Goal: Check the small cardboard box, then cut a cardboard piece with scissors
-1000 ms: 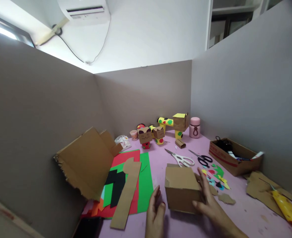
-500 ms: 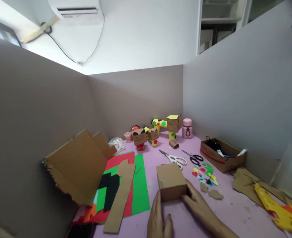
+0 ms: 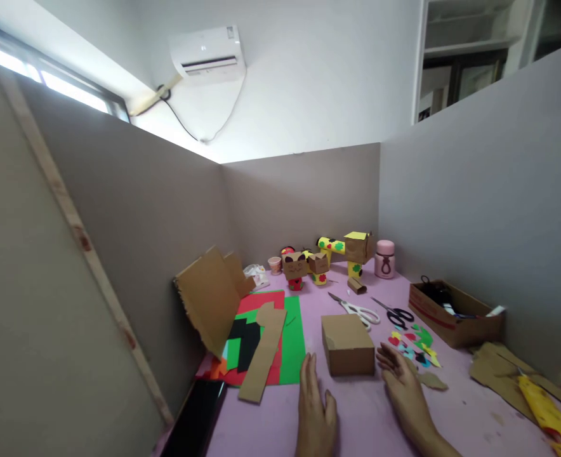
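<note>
A small brown cardboard box (image 3: 348, 343) rests on the purple tabletop, its top closed. To its left and nearer to me, my left hand (image 3: 316, 406) is held apart from it with the fingers stretched out and nothing in them. On the box's right side, my right hand (image 3: 402, 384) hovers close with fingers spread, also holding nothing. White-handled scissors (image 3: 356, 310) lie just behind the box. Left of it, a long cardboard strip (image 3: 265, 358) lies across red and green paper sheets (image 3: 292, 355).
Black-handled scissors (image 3: 395, 313), coloured paper scraps (image 3: 411, 343) and an open cardboard box (image 3: 456, 320) lie to the right, with a yellow glue gun (image 3: 547, 409) nearer. Cardboard animal figures (image 3: 296, 270) and a pink bottle (image 3: 384, 260) stand at the back. A black phone (image 3: 197, 416) lies front left.
Both hands have let go of the small cardboard box and moved apart from it, one to each side. The whole view has shifted to the left, so things appear further right.
</note>
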{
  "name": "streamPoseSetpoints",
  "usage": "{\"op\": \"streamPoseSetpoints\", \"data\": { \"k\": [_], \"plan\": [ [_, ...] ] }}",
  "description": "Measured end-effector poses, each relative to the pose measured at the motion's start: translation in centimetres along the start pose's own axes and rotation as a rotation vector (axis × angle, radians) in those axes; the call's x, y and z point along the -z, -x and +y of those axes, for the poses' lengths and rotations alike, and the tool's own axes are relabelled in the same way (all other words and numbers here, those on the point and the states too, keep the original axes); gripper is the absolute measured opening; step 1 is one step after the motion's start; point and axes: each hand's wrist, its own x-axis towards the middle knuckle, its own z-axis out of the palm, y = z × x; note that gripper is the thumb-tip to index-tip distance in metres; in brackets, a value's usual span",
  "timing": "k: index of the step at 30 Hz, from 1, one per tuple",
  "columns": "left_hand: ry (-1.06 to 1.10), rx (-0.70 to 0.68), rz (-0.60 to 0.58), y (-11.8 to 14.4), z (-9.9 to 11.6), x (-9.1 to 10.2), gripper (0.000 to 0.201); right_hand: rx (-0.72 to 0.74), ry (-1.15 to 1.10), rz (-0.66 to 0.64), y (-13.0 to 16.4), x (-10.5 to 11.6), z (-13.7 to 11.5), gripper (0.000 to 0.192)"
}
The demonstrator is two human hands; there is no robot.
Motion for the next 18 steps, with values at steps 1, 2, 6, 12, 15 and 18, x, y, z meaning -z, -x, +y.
{"op": "streamPoseSetpoints", "data": {
  "k": [1, 2, 6, 12, 15, 18],
  "plan": [
    [-0.042, 0.01, 0.015, 0.0, 0.1, 0.8, 0.057, -0.004, 0.009, -0.006, 0.4, 0.2, -0.1, 0.054],
    [-0.091, 0.025, 0.035, -0.1, 0.1, 1.8, 0.055, -0.007, 0.021, -0.018, 0.9, 0.5, -0.1, 0.051],
    [-0.334, 0.151, 0.133, -2.2, -0.9, 7.0, 0.052, 0.007, 0.085, -0.096, 2.8, 1.5, 0.1, 0.045],
    [-0.64, 0.386, 0.043, -5.8, -2.1, 11.5, 0.043, 0.037, 0.158, -0.194, 2.6, 2.0, 0.8, 0.041],
    [-0.641, 0.414, 0.055, -6.0, -2.2, 11.4, 0.031, 0.053, 0.172, -0.222, 2.3, 2.3, 0.9, 0.039],
    [-0.524, 0.386, 0.129, -5.4, -2.6, 11.2, 0.028, 0.043, 0.173, -0.247, 2.2, 2.6, 0.9, 0.037]
  ]
}}
